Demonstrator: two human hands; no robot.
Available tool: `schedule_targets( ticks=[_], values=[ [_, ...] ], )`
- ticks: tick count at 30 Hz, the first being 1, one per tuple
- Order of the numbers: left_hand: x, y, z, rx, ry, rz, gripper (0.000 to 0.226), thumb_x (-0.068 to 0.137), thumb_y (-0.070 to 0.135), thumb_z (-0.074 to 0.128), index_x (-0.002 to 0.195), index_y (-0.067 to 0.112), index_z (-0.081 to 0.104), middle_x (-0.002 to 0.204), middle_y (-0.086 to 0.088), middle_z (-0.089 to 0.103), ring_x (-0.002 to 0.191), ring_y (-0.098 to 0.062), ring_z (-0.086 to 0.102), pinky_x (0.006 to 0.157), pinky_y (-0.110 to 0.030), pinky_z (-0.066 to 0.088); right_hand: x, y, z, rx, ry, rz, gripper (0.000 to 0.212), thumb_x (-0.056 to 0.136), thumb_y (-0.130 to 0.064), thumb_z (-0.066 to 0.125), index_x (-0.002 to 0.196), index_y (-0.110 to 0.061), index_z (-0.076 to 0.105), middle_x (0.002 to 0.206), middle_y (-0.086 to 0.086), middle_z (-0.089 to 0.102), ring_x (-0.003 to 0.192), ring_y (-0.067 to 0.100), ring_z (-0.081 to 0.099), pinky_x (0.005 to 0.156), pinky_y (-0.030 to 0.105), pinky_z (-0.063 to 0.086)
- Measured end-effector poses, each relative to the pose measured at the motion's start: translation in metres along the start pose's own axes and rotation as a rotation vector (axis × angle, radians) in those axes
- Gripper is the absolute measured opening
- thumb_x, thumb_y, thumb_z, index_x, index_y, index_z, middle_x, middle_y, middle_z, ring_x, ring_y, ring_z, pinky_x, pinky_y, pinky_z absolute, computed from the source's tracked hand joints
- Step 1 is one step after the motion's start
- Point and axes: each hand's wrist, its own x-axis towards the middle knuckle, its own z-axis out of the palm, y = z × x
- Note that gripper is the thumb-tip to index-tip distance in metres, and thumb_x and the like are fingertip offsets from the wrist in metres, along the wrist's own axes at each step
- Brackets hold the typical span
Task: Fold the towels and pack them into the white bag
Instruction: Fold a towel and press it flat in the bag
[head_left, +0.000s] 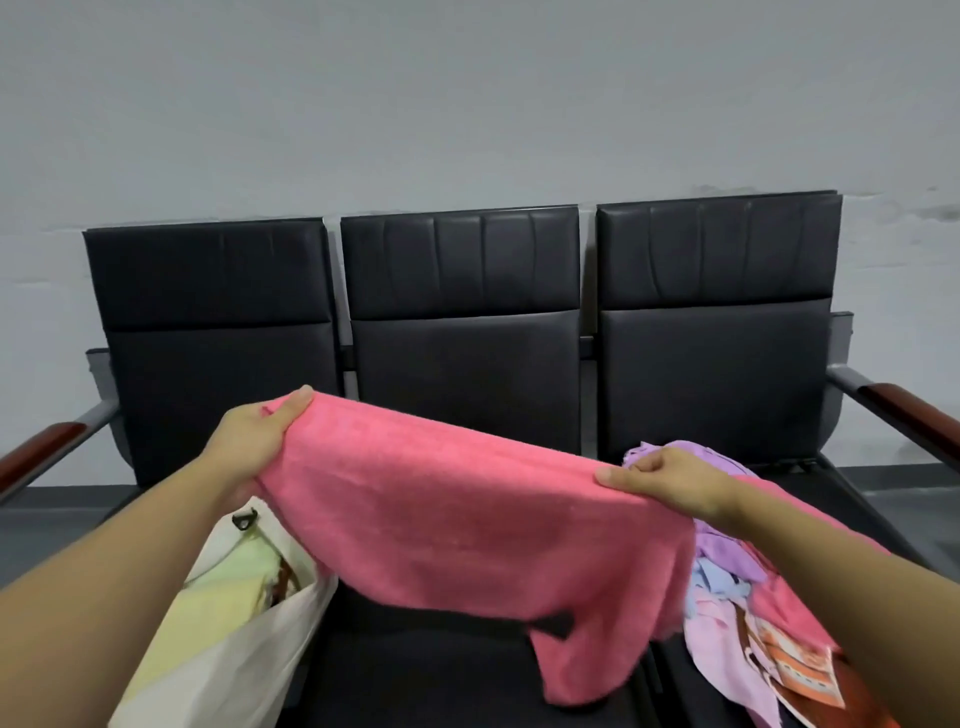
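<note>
seating: three-seat black padded bench, against wall
armrests: reddish-brown wood, left and right
wall: grey, plain

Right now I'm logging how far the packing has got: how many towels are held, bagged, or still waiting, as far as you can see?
Held: 1, the pink towel, between left hand and right hand.
In the white bag: 1 visible, the yellow-green towel.
Waiting: at least 4 in the pile; tangled.
Total: at least 6.
</note>
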Motion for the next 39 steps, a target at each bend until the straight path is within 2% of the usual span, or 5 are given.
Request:
schedule_targets(
  ticks=[5,18,28,34,39],
  values=[
    [-0.004,-0.015,-0.022,-0.015,0.077,-0.044,0.032,0.087,0.056,0.073,0.093,0.025,0.075,0.099,-0.007,0.070,0.085,-0.038,0.067,0.061,-0.053,0.060,0.006,0.026,-0.020,-0.046,0.069,-0.013,0.081,0.048,-0.084,0.079,0.057,-0.009,0.050,0.102,0.001,0.076,0.114,0.020,0.067,0.109,0.048,0.045],
    [-0.008,-0.034,-0.027,0.016,0.221,0.053,0.028,0.096,0.043,0.067,0.086,0.017,0.070,0.099,-0.011,0.067,0.096,-0.031,0.059,0.084,-0.041,0.046,-0.004,0.007,-0.038,-0.817,0.147,0.120,0.040,0.085,-0.061,0.066,0.078,-0.022,0.072,0.085,0.000,0.070,0.079,0.023,0.065,0.071,0.034,0.052],
    [-0.015,-0.034,-0.032,-0.124,0.202,0.026,0.036,0.099,0.031,0.066,0.077,0.003,0.058,0.075,-0.008,0.055,0.068,-0.023,0.067,0.088,-0.041,0.057,-0.016,-0.009,-0.026,-0.427,0.542,0.079,0.036,0.101,-0.024,0.050,0.068,-0.011,0.053,0.085,0.016,0.063,0.081,0.036,0.059,0.068,0.034,0.037],
    [-0.030,-0.017,-0.029,-0.217,0.333,0.086,0.044,0.103,0.039,0.057,0.090,-0.002,0.061,0.084,-0.009,0.056,0.084,-0.026,0.063,0.084,-0.040,0.055,-0.030,-0.029,-0.020,-0.216,0.711,0.027,0.031,0.107,-0.038,0.037,0.098,-0.012,0.050,0.088,0.012,0.061,0.082,0.035,0.055,0.072,0.038,0.038],
    [-0.053,0.001,-0.028,-0.116,0.493,0.147,0.049,0.107,0.042,0.042,0.092,-0.001,0.059,0.082,-0.011,0.054,0.076,-0.028,0.050,0.072,-0.041,0.041,-0.052,-0.042,-0.020,-0.472,0.829,-0.080,0.036,0.107,-0.042,0.032,0.093,-0.013,0.047,0.074,0.007,0.059,0.078,0.039,0.058,0.061,0.040,0.038]
  ],
)
